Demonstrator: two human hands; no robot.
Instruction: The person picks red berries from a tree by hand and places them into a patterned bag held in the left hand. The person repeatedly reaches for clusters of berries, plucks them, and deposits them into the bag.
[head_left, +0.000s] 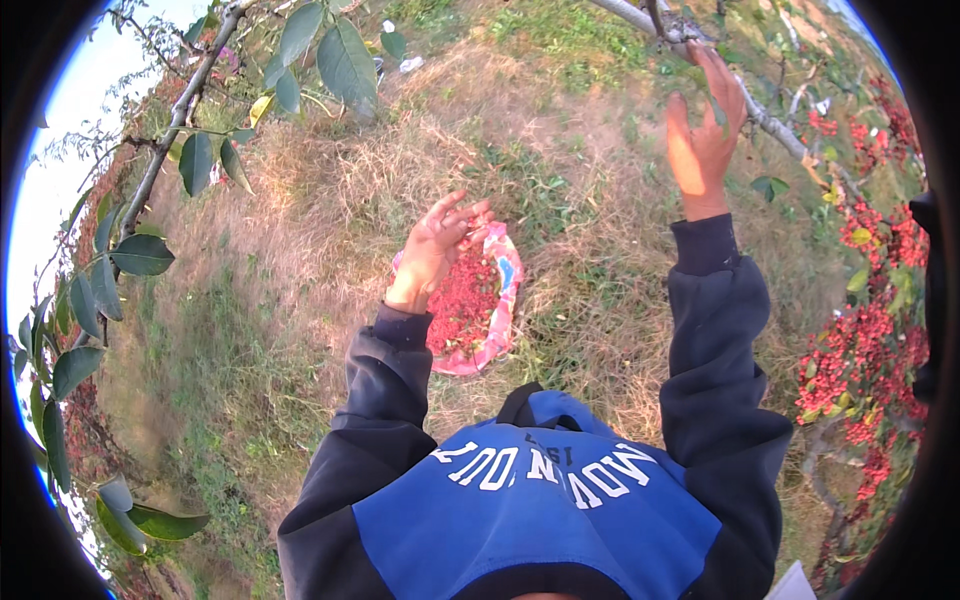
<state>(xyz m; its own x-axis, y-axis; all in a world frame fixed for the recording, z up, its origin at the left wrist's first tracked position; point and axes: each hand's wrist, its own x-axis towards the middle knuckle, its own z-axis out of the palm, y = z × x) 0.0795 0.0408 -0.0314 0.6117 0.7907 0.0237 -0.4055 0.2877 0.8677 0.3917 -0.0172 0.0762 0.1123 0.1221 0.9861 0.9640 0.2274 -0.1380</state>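
Observation:
My left hand (437, 246) is above a container (506, 300) with a pink, patterned rim, filled with small red berries (461, 304) that look like Sichuan peppercorns. Its fingers are partly curled, with reddish bits at the fingertips; whether they grip these or the berries merely show behind is unclear. Higher up on the right, my right hand (705, 131) reaches up to a grey tree branch (776, 131). The fingers are stretched and the thumb stands apart, with nothing seen in the grasp. Its fingertips meet the branch's outline; contact cannot be confirmed.
Dense clusters of red berries (855, 360) hang on the right. A leafy branch (180, 112) curves down the left side. Dry grass (337, 187) and green weeds cover the ground, with a white scrap (411, 64) lying farther off.

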